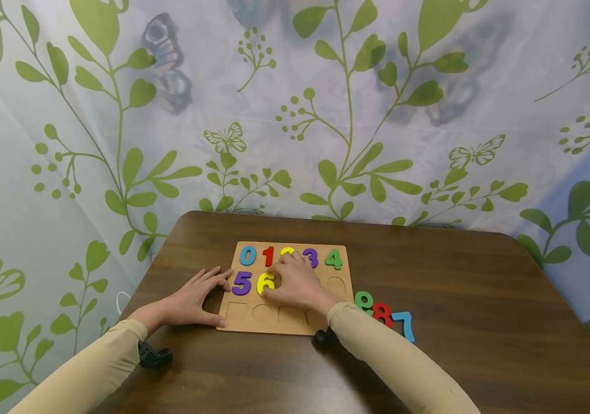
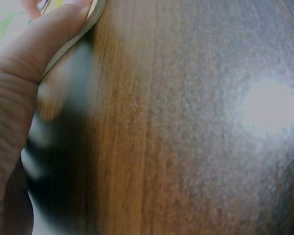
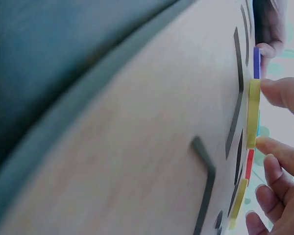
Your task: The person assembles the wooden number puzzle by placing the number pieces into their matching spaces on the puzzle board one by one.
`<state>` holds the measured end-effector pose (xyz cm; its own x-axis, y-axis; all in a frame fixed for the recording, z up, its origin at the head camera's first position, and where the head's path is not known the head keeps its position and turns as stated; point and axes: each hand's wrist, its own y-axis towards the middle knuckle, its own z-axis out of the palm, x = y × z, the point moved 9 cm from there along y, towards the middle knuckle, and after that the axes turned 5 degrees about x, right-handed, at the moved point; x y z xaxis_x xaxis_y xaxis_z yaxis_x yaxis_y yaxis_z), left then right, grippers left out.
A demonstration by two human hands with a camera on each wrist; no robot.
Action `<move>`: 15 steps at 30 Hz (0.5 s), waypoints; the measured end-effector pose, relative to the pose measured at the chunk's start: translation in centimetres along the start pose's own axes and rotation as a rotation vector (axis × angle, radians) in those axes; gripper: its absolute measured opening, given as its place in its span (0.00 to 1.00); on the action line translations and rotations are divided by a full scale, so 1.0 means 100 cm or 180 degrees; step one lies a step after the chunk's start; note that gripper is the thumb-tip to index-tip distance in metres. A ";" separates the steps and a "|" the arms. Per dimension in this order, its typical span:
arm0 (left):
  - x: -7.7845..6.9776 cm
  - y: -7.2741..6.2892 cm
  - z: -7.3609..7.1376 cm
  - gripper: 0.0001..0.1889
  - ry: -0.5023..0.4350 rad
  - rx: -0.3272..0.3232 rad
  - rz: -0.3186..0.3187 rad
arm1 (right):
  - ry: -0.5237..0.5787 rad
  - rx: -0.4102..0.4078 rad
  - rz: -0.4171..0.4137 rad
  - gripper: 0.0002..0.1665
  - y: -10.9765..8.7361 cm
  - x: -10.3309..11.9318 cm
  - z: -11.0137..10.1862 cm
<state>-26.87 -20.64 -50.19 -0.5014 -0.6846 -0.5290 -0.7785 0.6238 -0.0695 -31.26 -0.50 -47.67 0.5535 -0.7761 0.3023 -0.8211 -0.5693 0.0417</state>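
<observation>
My right hand [image 1: 299,282] is over the middle of a wooden number puzzle board [image 1: 295,328], pinching a yellow number 6 [image 1: 264,282] between thumb and index finger. In the right wrist view, the thumb and index fingertips meet opposite ends of the yellow piece [image 3: 254,113], and the other fingers curl loosely. My left hand [image 1: 190,300] spreads along the board's left edge, its thumb on the lower left corner and its fingertips beside a purple 5 [image 1: 241,283]. Blue 0 [image 1: 247,255], red 1 [image 1: 268,256], purple 3 [image 1: 311,257] and green 4 [image 1: 333,259] fill the top row, with the yellow 2 [image 1: 287,250] partly hidden.
Right of the board, a green 9-shaped piece [image 1: 363,300], a red 8 [image 1: 382,313] and a blue 7 [image 1: 405,324] lie on the dark wooden table [image 1: 455,299], partly behind my right sleeve. A leaf-patterned cloth [image 1: 284,115] hangs behind the table.
</observation>
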 end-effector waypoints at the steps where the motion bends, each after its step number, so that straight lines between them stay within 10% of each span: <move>1: 0.000 0.000 0.000 0.34 -0.0004 -0.0005 0.0010 | -0.0008 0.0004 0.0009 0.32 0.000 0.000 0.000; 15: -0.003 0.000 -0.001 0.34 -0.0024 0.0005 0.0028 | 0.0130 0.0053 0.0049 0.33 -0.004 -0.004 -0.002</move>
<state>-26.77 -20.49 -49.95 -0.5054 -0.6761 -0.5361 -0.7733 0.6305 -0.0661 -31.17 0.06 -47.65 0.5343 -0.7733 0.3414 -0.8269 -0.5620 0.0209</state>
